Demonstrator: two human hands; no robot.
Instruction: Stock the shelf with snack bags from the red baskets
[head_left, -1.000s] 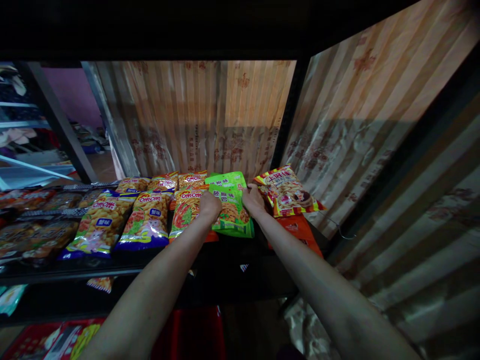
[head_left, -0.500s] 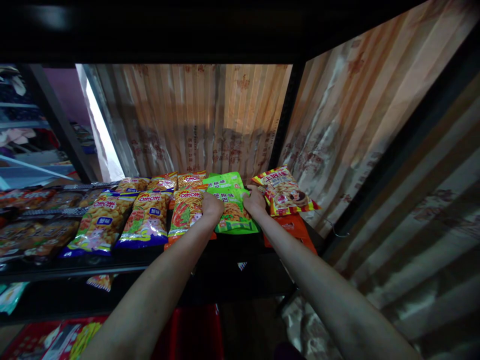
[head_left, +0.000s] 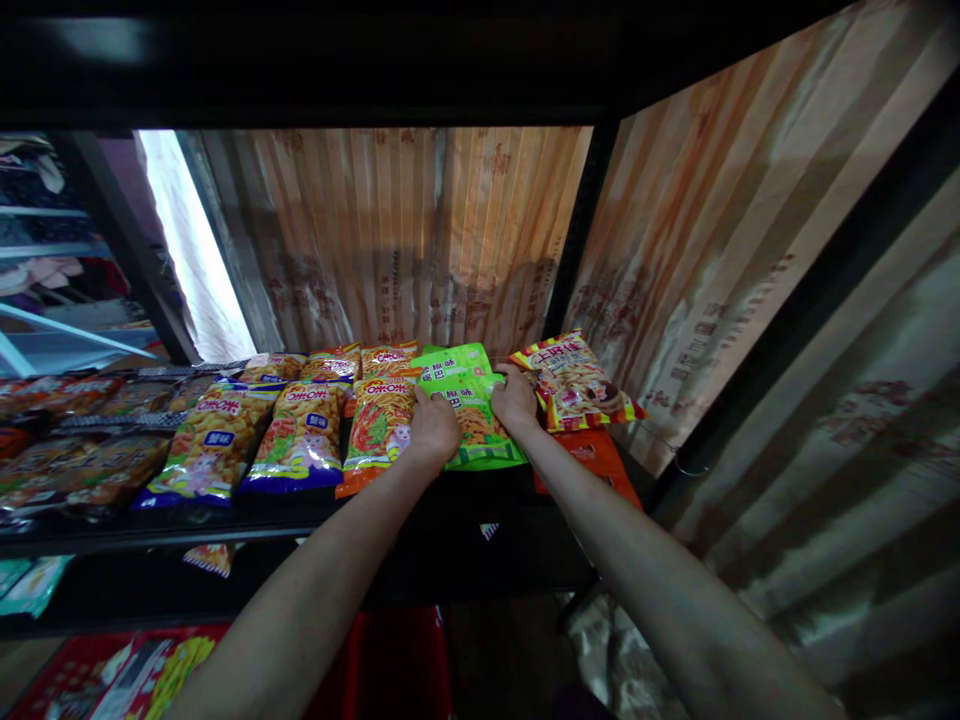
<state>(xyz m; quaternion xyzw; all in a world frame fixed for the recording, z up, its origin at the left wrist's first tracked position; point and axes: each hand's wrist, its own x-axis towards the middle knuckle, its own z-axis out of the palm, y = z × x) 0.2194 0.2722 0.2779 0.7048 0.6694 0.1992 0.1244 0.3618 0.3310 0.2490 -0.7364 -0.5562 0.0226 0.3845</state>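
A bright green snack bag (head_left: 480, 425) lies on the black shelf, overlapping a second green bag (head_left: 454, 362) behind it. My left hand (head_left: 437, 428) is closed at the front bag's left edge, covering part of it, close beside an orange noodle-snack bag (head_left: 373, 425). At the opposite edge my right hand (head_left: 516, 398) is closed on the green bag, its fingertips partly hidden. Just right of that hand, a yellow and red snack bag (head_left: 576, 385) rests on a red-orange packet (head_left: 596, 455).
Blue and yellow snack bags (head_left: 210, 440) and brown packets (head_left: 112, 470) fill the shelf to the left. Black posts (head_left: 577, 235) and a striped curtain (head_left: 360, 230) close off the back and right. Below stands a red basket (head_left: 397, 660) near the floor.
My left hand has shifted slightly toward me and to the right along the green bag. The right hand stays at its edge. The view has shifted slightly.
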